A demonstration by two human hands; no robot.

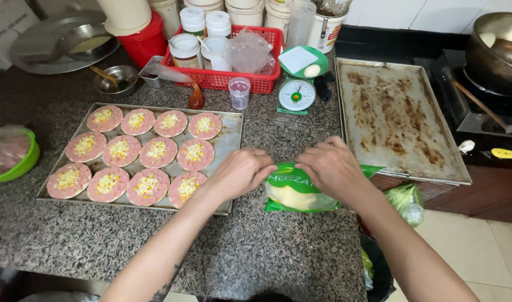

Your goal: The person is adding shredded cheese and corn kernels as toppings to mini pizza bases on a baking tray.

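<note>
While both hands' fingers pinch its top, the green cheese bag shows pale shredded cheese inside.

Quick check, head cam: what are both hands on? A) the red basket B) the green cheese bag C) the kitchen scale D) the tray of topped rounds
B: the left hand and right hand both grip the top edge of the green cheese bag on the stone counter, beside the tray.

Layout: baking tray with topped rounds lies left on the counter; cheese bag just right of it; scale behind the bag; basket behind the tray; empty tray far right.
</note>
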